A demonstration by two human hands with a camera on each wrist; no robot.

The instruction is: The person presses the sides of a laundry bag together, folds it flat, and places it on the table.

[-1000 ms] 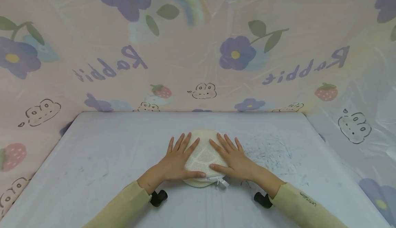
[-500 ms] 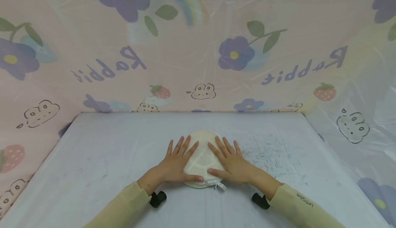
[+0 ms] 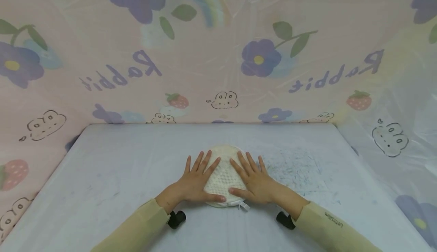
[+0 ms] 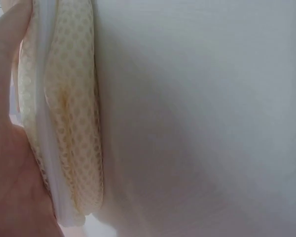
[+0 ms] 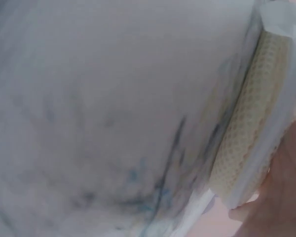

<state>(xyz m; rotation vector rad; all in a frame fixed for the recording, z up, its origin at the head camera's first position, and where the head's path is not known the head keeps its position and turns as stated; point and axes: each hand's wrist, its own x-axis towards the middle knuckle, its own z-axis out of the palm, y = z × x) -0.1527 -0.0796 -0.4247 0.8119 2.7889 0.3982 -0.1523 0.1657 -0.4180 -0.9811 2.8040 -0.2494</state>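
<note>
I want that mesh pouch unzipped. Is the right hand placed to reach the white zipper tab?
Probably yes: the right hand lies flat on the mesh pouch, its thumb just above the zipper tab, with nothing between them.

Pale grey-white table (image 3: 119,176) fills lower half of head view; far edge meets printed floral backdrop; surface scuffed, dark scribble marks (image 3: 300,168) right of centre; round cream mesh pouch (image 3: 223,168) lies flat near front edge, centred, white zipper pull (image 3: 243,205) at its near rim; both wrist views show pouch edge-on, flat on table.
</note>
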